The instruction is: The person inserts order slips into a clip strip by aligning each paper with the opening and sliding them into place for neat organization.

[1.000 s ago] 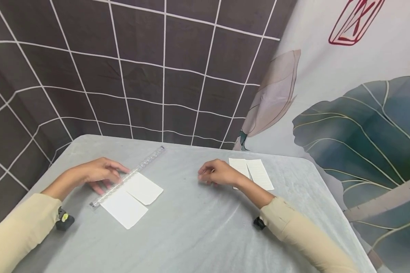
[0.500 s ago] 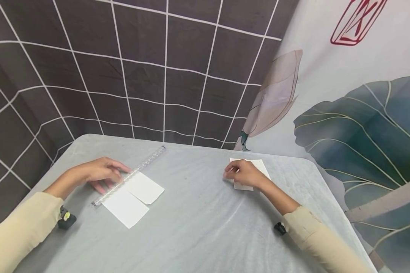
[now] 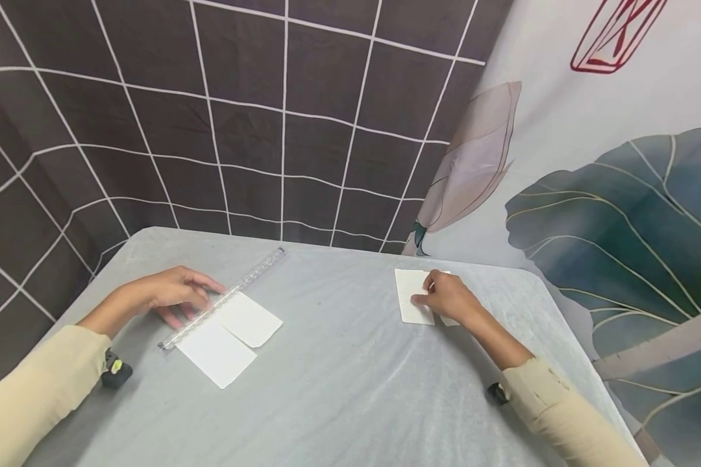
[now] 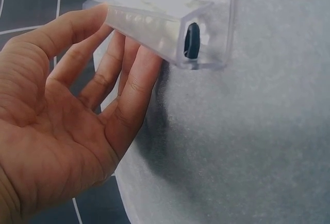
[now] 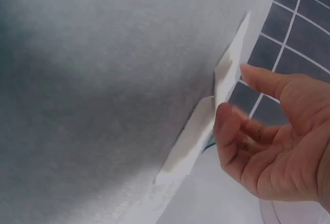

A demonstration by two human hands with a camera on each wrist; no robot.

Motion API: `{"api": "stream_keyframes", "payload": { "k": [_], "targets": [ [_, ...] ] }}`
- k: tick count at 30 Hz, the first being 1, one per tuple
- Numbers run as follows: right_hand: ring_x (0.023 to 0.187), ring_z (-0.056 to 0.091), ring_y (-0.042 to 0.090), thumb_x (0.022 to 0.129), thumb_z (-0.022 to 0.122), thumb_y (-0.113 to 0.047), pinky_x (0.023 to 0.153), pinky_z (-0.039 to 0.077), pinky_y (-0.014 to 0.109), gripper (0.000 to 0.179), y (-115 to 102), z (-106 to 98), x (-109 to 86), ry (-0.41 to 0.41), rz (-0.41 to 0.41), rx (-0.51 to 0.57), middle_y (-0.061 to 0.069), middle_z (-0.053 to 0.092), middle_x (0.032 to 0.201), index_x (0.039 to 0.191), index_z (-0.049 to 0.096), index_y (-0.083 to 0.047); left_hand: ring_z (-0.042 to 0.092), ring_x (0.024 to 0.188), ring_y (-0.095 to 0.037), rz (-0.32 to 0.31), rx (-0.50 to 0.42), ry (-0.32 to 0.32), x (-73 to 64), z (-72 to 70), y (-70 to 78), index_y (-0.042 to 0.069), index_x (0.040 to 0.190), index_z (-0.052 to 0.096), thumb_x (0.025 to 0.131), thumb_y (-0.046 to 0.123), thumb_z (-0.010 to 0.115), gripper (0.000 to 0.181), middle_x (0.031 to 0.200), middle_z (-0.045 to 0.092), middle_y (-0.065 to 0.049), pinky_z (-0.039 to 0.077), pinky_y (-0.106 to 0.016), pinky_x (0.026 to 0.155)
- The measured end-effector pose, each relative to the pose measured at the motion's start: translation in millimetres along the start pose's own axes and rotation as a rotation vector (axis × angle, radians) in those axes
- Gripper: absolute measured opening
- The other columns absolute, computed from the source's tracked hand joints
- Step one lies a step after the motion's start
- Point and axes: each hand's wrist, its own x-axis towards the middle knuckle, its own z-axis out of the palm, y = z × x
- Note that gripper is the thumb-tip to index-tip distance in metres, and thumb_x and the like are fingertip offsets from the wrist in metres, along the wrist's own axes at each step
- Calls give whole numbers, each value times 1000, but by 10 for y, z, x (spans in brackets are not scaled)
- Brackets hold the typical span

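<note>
My left hand [image 3: 178,292] is at the left of the table, fingers spread, its fingertips touching the side of a long clear plastic strip [image 3: 254,275]. The strip lies diagonally and has a small dark oval piece at its end in the left wrist view. Two white paper pieces [image 3: 217,353] lie side by side against the strip. At the right my right hand [image 3: 450,298] reaches over two other white paper pieces [image 3: 411,308]. Its thumb and fingers are apart, close over the paper, and hide much of the right piece. In the right wrist view the paper [image 5: 188,141] shows almost edge-on beside the fingertips.
A pale grey cloth covers the table [image 3: 339,383]. Behind it hangs a dark cloth with a white grid [image 3: 242,136]. To the right is a curtain [image 3: 637,214] printed with large leaves. A dark wrist camera [image 3: 115,373] sits under the left sleeve.
My right hand has moved right, from the bare cloth to over the right-hand papers, uncovering the left one of that pair. The left hand, strip and nearby papers stay in place.
</note>
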Motion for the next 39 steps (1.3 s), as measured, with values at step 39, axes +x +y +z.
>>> {"api": "stream_keyframes", "payload": {
  "k": [39],
  "targets": [
    [103,76,39,87,97,-20,82,65,46,77,-712,-269,-291,-41,107,155,32,76,124,148,56,4,65,91,-21,-27,-8,8,-21,6,31,8,160,61,99,17,76,64,109,69,-1,68,-42,67]
  ]
}}
